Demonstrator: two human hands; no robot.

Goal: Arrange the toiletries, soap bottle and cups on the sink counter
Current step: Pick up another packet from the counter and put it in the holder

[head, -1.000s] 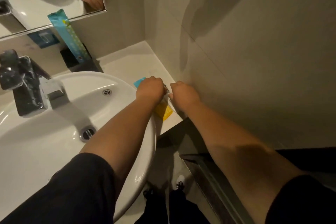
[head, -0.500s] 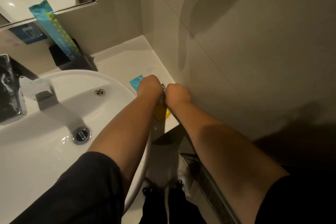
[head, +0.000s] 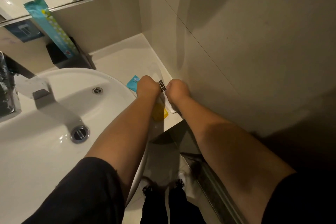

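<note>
— What are the hands doing?
— The left hand (head: pixel 147 86) and right hand (head: pixel 177 90), both curled, pinch a small black-and-white packet (head: pixel 162 85) between them, probably squaring it. Yellow packet (head: pixel 159 112) lies below the wrists, blue sachet (head: pixel 133 82) just beyond the left hand.

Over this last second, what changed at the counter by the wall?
Little changed. Both hands, left hand and right hand, stay together over the small packets; a black-labelled sachet now shows between them. The yellow packet, blue sachet and tall blue pack stayed put.
</note>
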